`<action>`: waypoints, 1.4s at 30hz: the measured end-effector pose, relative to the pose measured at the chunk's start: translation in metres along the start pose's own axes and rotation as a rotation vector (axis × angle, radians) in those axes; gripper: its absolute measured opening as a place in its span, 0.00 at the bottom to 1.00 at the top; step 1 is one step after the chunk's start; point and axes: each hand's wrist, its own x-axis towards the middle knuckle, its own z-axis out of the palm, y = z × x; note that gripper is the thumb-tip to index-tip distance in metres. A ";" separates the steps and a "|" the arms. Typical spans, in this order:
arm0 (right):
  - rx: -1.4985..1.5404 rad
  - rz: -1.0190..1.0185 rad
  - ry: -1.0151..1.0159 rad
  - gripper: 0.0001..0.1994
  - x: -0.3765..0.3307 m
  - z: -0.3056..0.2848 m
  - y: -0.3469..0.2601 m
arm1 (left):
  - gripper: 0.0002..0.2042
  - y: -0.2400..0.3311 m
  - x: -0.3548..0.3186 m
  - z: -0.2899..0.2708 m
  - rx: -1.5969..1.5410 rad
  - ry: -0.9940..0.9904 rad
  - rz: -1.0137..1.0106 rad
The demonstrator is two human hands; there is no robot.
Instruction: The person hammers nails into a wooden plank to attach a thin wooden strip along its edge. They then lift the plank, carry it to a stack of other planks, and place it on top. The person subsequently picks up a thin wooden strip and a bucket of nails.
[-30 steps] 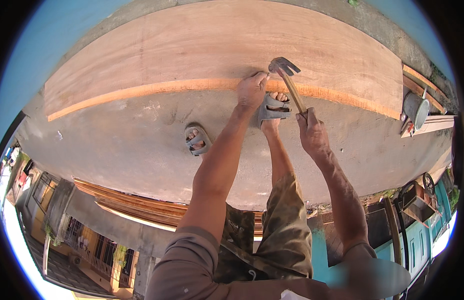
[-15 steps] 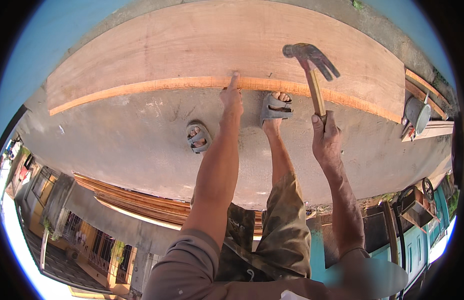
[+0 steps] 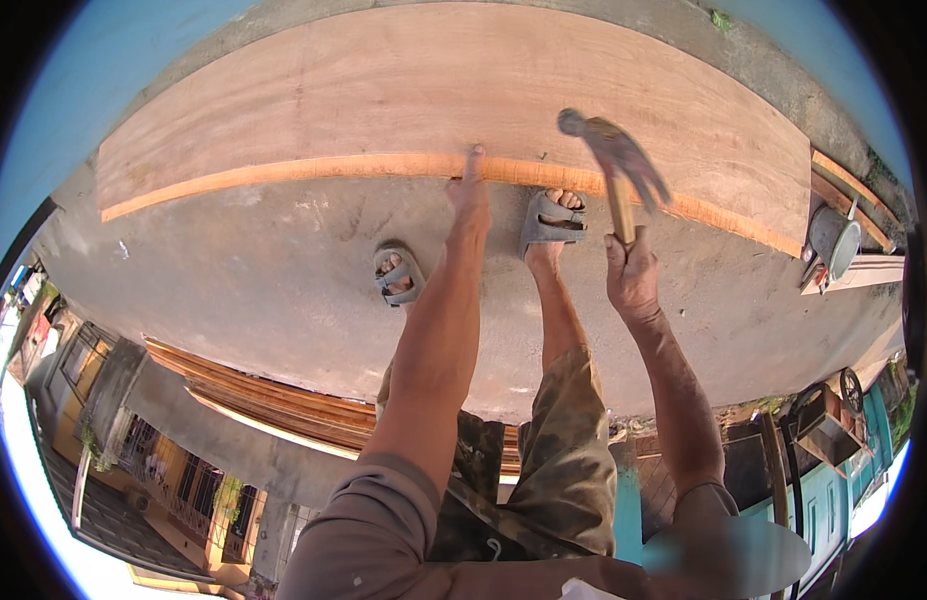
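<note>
A long plywood board (image 3: 384, 90) spans the far side, with a lighter orange wooden strip (image 3: 314, 166) along its near edge. My left hand (image 3: 469, 200) grips that near edge, one digit laid on top and the other fingers mostly hidden at the edge. Just right of it a small nail (image 3: 544, 156) sticks up from the board. In my right hand (image 3: 634, 275) is a claw hammer (image 3: 620, 160), held by its wooden handle, the head raised and smeared by motion right of the nail.
My sandalled feet stand on the concrete floor (image 3: 284, 280), the right sandal (image 3: 554, 218) close to the board's edge. A grey bucket (image 3: 836, 245) sits among wood pieces at the right. Behind me lie stacked planks (image 3: 284, 400) and a wheeled cart (image 3: 829, 425).
My right hand and the hammer have moved left and slightly down, bringing the hammer head lower. My left hand stays at the board's edge.
</note>
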 end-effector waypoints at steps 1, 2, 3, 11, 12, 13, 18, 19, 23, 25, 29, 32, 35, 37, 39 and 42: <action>-0.149 0.058 -0.096 0.14 0.009 0.009 0.022 | 0.31 0.012 -0.004 0.012 0.001 -0.015 -0.012; -0.294 0.151 -0.211 0.14 0.005 0.013 0.039 | 0.32 0.017 -0.019 0.010 0.030 -0.024 -0.049; -0.212 0.161 -0.189 0.14 0.008 0.006 0.021 | 0.33 0.024 -0.021 0.004 0.042 -0.011 -0.070; -0.144 0.108 -0.081 0.14 0.012 0.015 0.029 | 0.32 0.037 -0.016 0.013 0.067 -0.058 -0.176; -0.294 0.150 -0.184 0.14 0.008 0.021 0.045 | 0.32 0.034 -0.017 0.009 0.071 -0.066 -0.147; -0.212 0.135 -0.165 0.14 0.020 0.015 0.019 | 0.32 0.032 -0.015 0.001 0.066 -0.048 -0.109; 0.340 -0.140 0.148 0.12 0.000 -0.008 -0.014 | 0.33 0.006 -0.006 -0.010 0.146 -0.016 -0.058; 0.203 -0.045 0.134 0.12 -0.006 0.012 0.004 | 0.33 -0.003 -0.009 -0.010 0.166 -0.027 -0.049; -0.155 0.109 -0.158 0.12 0.021 0.016 0.024 | 0.33 0.001 0.006 -0.009 0.176 -0.025 0.000; 0.034 0.143 -0.068 0.12 0.023 -0.017 -0.034 | 0.32 -0.002 0.002 -0.017 0.188 0.009 -0.065; -0.148 0.060 -0.149 0.11 0.003 0.015 0.052 | 0.31 0.002 -0.006 -0.007 0.153 -0.055 -0.046; -0.253 0.119 -0.271 0.11 0.023 0.004 0.030 | 0.31 0.001 0.004 -0.007 0.175 0.043 0.091; 0.084 -0.115 -0.024 0.10 0.012 -0.005 0.003 | 0.30 -0.008 0.002 -0.016 0.132 0.047 0.017; -0.008 -0.130 -0.010 0.10 0.019 0.008 0.038 | 0.28 -0.005 -0.002 -0.007 0.073 0.001 -0.004; -0.171 -0.036 -0.142 0.10 0.032 0.015 0.054 | 0.28 0.002 -0.004 -0.009 0.064 0.009 0.012; -0.183 -0.002 -0.261 0.12 0.027 0.010 0.050 | 0.34 0.010 -0.002 -0.008 0.132 0.047 -0.110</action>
